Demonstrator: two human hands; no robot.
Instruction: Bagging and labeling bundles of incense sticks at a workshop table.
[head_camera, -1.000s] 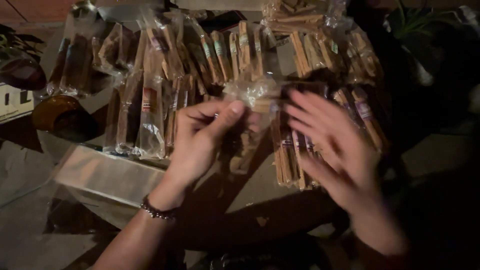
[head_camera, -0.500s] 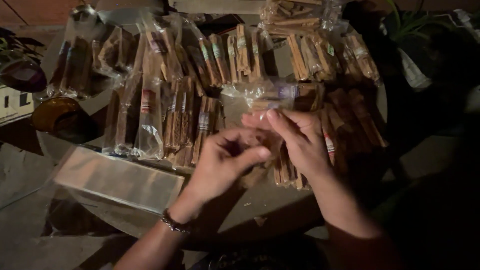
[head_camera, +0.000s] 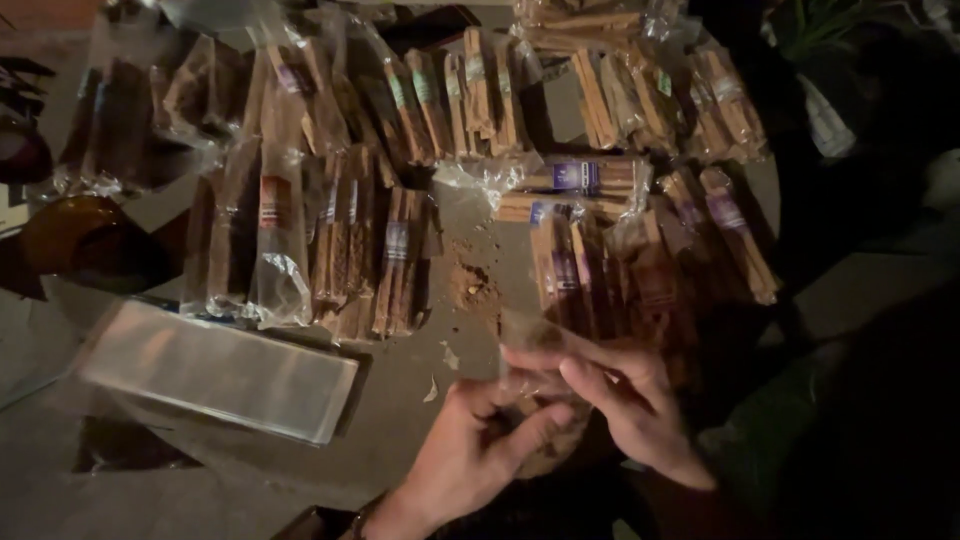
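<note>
Low in the head view, my left hand (head_camera: 475, 450) and my right hand (head_camera: 625, 405) meet around a small clear plastic bag (head_camera: 540, 340). Both pinch the bag near its lower part, and something brownish shows between the fingers, too blurred to identify. The bag's open top stands up above my fingers. Just beyond the hands lies a bundle of banded brown cigars (head_camera: 575, 265) on the grey round table (head_camera: 400, 410). A filled clear bag of cigars (head_camera: 580, 185) lies crosswise behind that bundle.
Many more bagged and banded cigar bundles (head_camera: 350, 240) cover the far half of the table. A stack of flat clear bags (head_camera: 215, 370) lies at the left. Brown crumbs (head_camera: 470, 285) sit mid-table. A round brown dish (head_camera: 70, 240) is far left.
Both hands have drawn back from the cigar pile toward the table's near edge. The filled bag they held a second ago now lies on the pile, and they hold a small clear bag.
</note>
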